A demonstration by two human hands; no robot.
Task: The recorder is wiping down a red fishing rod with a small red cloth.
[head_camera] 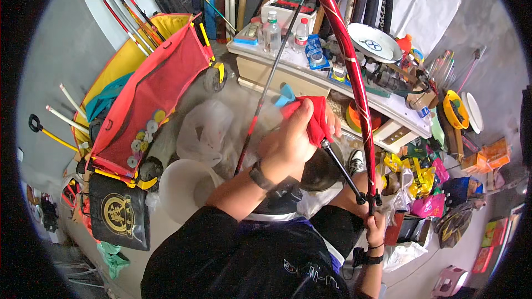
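My left hand point(296, 137) is closed around a bunched red cloth point(319, 118), with fingertips showing at its right side. A slim black metal rod point(344, 173) has a silver end right below the cloth; whether it continues inside is hidden. Its lower end meets a black clamp point(369, 199) on a thick glossy red pole point(357, 74). My right hand point(375, 227) grips the dark lower end of that pole, just below the clamp. A thinner black and red rod point(261, 101) stands slanted to the left of my left hand. A light blue object point(285, 95) shows behind the cloth.
A white table point(282, 63) ahead bears bottles and a scale with a white pan point(375, 43). At the left stand a red and yellow fabric wagon point(151, 87) and a white bucket point(183, 191). Colourful bags point(422, 178) lie at the right; a dark round basin point(320, 170) is between my legs.
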